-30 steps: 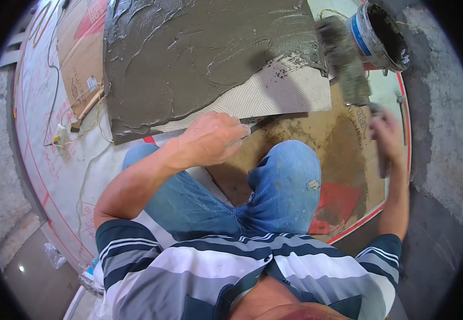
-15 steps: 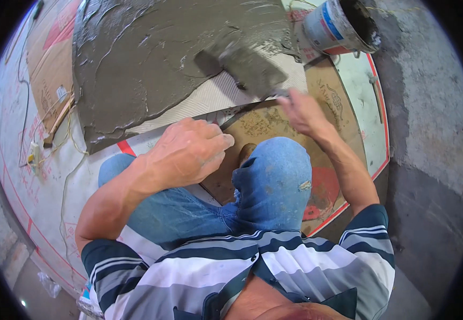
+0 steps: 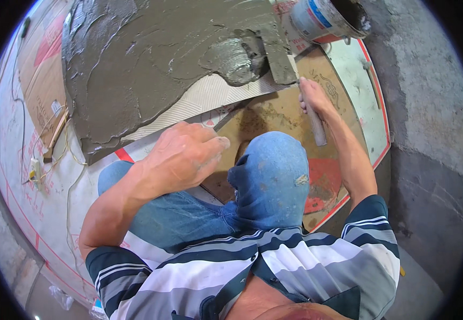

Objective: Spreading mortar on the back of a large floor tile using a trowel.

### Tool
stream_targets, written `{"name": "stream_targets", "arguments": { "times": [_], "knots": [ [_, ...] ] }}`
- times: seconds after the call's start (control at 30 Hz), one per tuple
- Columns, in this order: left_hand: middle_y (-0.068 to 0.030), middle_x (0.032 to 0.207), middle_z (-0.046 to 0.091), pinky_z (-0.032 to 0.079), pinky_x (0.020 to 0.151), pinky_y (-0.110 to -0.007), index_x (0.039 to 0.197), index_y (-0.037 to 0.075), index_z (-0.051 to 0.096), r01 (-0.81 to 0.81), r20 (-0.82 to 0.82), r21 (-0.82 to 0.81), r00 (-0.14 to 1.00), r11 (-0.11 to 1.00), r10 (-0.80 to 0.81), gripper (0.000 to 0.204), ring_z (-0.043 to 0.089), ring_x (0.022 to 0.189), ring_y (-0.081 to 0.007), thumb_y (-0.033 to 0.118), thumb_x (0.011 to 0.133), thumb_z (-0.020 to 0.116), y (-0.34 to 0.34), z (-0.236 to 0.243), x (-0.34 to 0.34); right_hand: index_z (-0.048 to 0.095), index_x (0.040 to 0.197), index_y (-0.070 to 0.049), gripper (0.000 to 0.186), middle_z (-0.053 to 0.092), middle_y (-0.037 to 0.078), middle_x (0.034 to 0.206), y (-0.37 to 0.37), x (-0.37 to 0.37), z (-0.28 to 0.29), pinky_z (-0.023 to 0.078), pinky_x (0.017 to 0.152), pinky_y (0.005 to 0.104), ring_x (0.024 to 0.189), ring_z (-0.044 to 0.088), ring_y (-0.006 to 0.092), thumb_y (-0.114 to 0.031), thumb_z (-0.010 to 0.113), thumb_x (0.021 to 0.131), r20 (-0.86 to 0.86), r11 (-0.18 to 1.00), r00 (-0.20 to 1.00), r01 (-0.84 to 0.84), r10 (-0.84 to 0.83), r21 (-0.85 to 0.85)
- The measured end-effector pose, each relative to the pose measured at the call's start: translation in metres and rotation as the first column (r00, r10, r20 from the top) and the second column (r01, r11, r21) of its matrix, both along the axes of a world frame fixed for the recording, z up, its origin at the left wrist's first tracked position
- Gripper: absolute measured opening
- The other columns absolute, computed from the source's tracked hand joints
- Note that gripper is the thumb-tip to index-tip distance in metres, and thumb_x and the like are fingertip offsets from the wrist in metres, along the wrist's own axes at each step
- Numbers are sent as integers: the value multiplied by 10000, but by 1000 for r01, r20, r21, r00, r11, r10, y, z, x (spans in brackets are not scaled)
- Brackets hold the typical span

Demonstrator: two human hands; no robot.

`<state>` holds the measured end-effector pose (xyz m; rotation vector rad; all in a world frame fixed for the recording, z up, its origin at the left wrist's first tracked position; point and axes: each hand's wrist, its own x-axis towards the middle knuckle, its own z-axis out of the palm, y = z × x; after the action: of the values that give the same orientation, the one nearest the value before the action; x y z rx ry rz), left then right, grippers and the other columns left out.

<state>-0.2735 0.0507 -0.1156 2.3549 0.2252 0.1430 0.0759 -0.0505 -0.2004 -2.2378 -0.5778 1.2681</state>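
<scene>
My right hand (image 3: 317, 98) grips the handle of a flat trowel (image 3: 279, 58), whose mortar-coated blade stands steeply tilted at the slab's near right corner. Just left of the blade, a thick lump of wet mortar (image 3: 236, 61) sits on the slab. Grey mortar (image 3: 151, 58) covers most of this large slab; along its near edge a pale, ribbed strip (image 3: 199, 98) is bare. My left hand (image 3: 186, 154) hovers near my bent left leg, its fingers loosely bent and apart, with nothing seen in it. Its palm is hidden.
A mortar-smeared bucket (image 3: 322, 24) stands beyond the slab's right corner. Flattened cardboard (image 3: 274, 114) lies between the slab and my knee, more cardboard (image 3: 39, 90) at the left. A wooden strip (image 3: 56, 136) and thin cord (image 3: 68, 197) lie on the white floor covering (image 3: 50, 202).
The trowel has swung from lying low over the mortar to a steep tilt farther right, leaving a lump near the edge. My right hand has turned with it; my left hand has barely moved.
</scene>
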Motion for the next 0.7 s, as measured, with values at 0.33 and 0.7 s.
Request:
{"name": "stream_targets", "arguments": {
  "times": [0.33, 0.7],
  "knots": [
    [-95, 732, 564, 448, 657, -414, 865, 75, 603, 15, 18, 47, 1000, 999, -16, 141, 585, 733, -293, 145, 743, 608, -8, -9, 8, 488, 941, -30, 377, 574, 115, 704, 28, -85, -25, 481, 515, 360, 579, 575, 213, -398, 403, 946, -156, 776, 762, -629, 628, 52],
    [-74, 788, 552, 427, 704, -381, 953, 91, 583, 121, -142, 103, 984, 987, -106, 209, 566, 793, -256, 159, 756, 607, -18, -8, 2, 454, 907, 4, 365, 576, 232, 723, -17, -95, -45, 439, 612, 459, 667, 567, 404, -360, 468, 924, 164, 821, 816, -568, 555, 47]
  ]
}}
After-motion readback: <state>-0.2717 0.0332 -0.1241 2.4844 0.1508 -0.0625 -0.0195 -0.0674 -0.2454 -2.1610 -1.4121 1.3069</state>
